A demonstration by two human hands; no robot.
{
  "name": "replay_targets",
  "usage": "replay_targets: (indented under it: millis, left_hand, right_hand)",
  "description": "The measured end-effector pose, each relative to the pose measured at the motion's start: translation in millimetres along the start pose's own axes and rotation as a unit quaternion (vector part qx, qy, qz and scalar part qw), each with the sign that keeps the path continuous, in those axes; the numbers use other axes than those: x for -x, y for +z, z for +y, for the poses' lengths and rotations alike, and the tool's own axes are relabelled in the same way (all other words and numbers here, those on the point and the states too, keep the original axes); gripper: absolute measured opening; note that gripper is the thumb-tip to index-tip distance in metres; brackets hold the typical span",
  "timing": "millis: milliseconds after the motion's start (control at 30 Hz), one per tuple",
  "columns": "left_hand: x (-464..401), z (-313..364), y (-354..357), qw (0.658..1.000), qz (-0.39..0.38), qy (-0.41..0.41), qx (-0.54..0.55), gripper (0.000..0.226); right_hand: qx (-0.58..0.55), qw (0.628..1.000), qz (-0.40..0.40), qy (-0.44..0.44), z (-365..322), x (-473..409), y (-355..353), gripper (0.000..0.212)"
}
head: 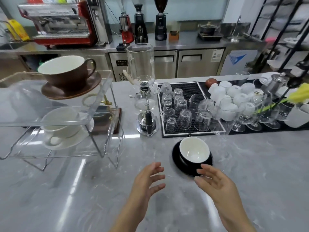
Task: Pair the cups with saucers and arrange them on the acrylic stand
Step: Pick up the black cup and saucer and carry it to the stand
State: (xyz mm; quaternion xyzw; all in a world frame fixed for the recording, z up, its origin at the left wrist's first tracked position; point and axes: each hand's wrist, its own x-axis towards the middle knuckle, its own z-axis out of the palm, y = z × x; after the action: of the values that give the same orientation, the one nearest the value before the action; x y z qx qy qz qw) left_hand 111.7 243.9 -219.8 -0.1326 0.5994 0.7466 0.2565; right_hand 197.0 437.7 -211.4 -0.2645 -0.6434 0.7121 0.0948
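Both hands hovered empty over the tabletop [83, 198], fingers spread: the left hand [147, 180] just short of the black saucer [177, 159], the right hand [215, 181] with its fingertips [200, 171] at or over the saucer's near rim, though contact could not be told. On the saucer sat the black cup [194, 152], white inside and tilted a little toward the camera. On the stand [103, 97] at the left, a brown cup [66, 71] and saucer [70, 91] occupied the top shelf and a white cup [61, 121] and saucer [66, 141] the lower one. The black pair looked like glazed ceramic: stiff, fairly light, brittle and slick, so the cup might slide or rattle if the saucer tipped. Lifting the saucer level by opposite edges with both hands seemed safest. The grey marbled tabletop was glossy and hard, unkind to a dropped cup. Just beyond stood a glass siphon [145, 97] and a mat [187, 131] of upturned glasses [180, 111], so the path leftward wanted care. Behind ran a steel counter [184, 41] with a red espresso machine [63, 22] and grinders [160, 22].
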Motion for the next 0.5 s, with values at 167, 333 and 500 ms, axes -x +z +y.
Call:
replay_targets:
  millis: [167,333,500]
  left_hand:
    - [-21,-6,28,1.000,0.019,-0.009,0.019,0.034]
    - [-36,-7,42,0.998,0.040,-0.008,0.039,0.032]
    - [-48,-10,57,0.997,0.056,-0.015,0.049,0.032]
  right_hand:
    - [0.004,1.000,0.030,0.006,1,-29,-32,0.035]
    - [0.016,0.999,0.036,0.015,6,-58,-47,0.036]
    - [0.031,0.999,0.035,0.009,9,-83,-54,0.043]
